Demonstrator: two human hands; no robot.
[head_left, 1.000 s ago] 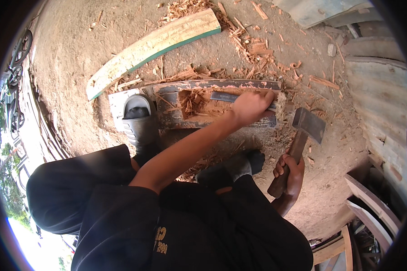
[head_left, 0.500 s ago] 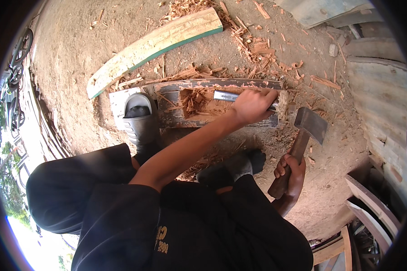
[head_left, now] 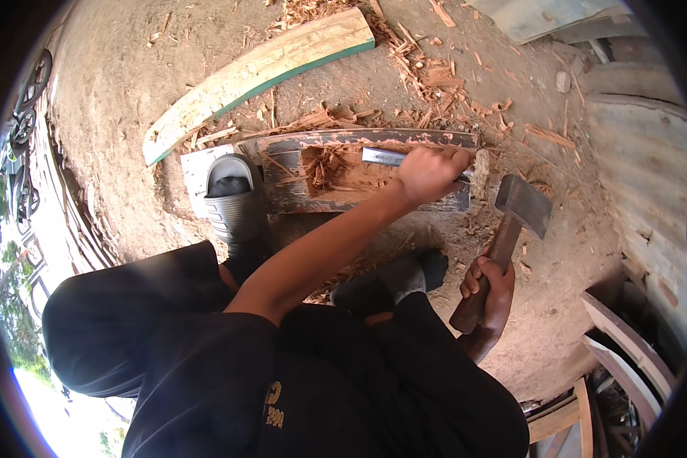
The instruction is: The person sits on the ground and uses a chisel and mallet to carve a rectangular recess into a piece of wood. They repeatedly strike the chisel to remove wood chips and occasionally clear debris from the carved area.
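Note:
My left hand (head_left: pixel 433 177) is closed around a chisel, whose flat metal blade (head_left: pixel 382 156) points left over the hollow cut in a dark-painted block of wood (head_left: pixel 435 139). Loose reddish shavings (head_left: pixel 326 166) lie in the left part of that hollow. The chisel's handle is mostly hidden by my fingers. Lower and to the right, my right hand (head_left: pixel 490 288) grips the wooden handle of a hammer (head_left: pixel 525 204), its heavy metal head raised beside the block's right end and apart from the chisel.
A grey slide sandal (head_left: pixel 235 204) on my foot rests at the block's left end. Beyond lies a curved pale plank (head_left: pixel 259 72) with a green edge. Wood chips (head_left: pixel 439 80) litter the dirt ground. Metal sheets (head_left: pixel 637 175) stand at right, with wooden pieces (head_left: pixel 633 343) below them.
Very little differs. The hammer's head sits slightly higher and the view has shifted a touch; both hands keep their grips.

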